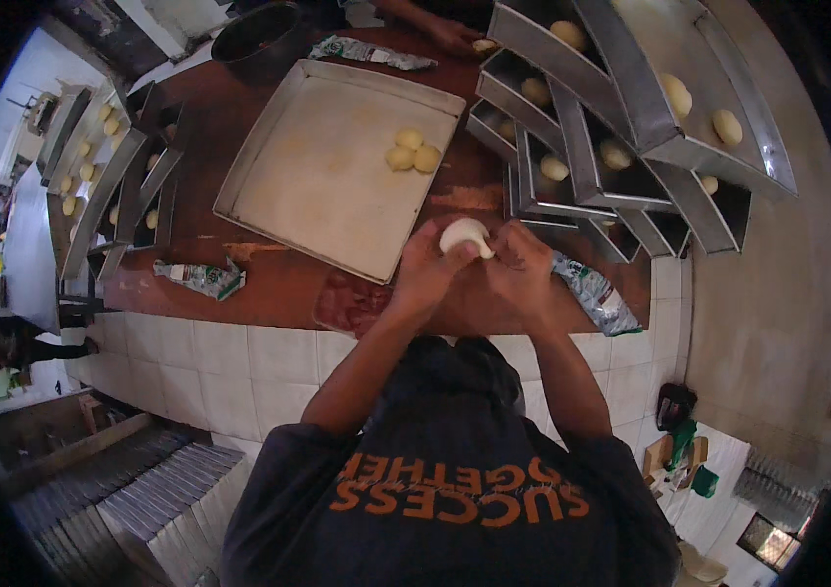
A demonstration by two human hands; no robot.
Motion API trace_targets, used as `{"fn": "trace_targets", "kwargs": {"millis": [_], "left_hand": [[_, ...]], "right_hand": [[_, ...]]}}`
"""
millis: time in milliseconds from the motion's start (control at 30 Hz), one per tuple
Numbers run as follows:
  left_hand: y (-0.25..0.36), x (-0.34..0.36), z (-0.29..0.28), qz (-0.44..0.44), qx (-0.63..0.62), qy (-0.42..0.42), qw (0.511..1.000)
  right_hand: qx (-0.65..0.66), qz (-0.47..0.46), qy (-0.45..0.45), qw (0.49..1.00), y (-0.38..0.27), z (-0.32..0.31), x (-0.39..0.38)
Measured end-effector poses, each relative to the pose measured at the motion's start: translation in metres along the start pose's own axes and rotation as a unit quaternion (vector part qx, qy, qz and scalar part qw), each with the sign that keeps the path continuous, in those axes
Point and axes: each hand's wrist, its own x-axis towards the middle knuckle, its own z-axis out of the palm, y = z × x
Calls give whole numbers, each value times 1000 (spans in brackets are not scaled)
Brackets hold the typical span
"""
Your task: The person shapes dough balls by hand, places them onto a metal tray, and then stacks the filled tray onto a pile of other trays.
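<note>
A pale piece of dough [462, 233] is held between my two hands above the table's near edge. My left hand [425, 266] cups it from the left, with the thumb laid on its lower side. My right hand [523, 266] has its fingers closed at the dough's right edge, seemingly pinching it; the fingertips are partly hidden. Just beyond my hands lies a large square metal tray [327, 166], its surface whitish. Three round dough balls [411, 152] sit together near its right side.
Stacked metal pans [670, 147] holding dough balls rise at the right; another pan stack [102, 186] stands left. Printed plastic packets [597, 293] and a reddish bag [347, 301] lie on the brown table. Across it are a dark basin [261, 44] and another person's hand [450, 35].
</note>
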Motion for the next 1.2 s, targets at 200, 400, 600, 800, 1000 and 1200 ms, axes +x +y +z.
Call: {"fn": "trace_targets", "kwargs": {"millis": [200,400,600,800,1000,1200], "left_hand": [[11,-5,23,-52,-17,180,982],[-4,-9,28,-81,-138,119,980],[-20,-7,37,-115,-226,63,965],[-45,-17,93,-89,-124,107,982],[-83,-21,141,-123,-267,17,956],[-115,-25,191,-100,-317,26,943]], "right_hand": [[-112,-142,99,979,-38,16,13],[-10,-9,78,997,-28,13,5],[-131,-133,67,980,-7,-16,-2],[-48,-96,32,994,12,-62,-11],[-37,-164,67,984,47,-123,-31],[-47,-180,55,981,85,-160,-49]]}}
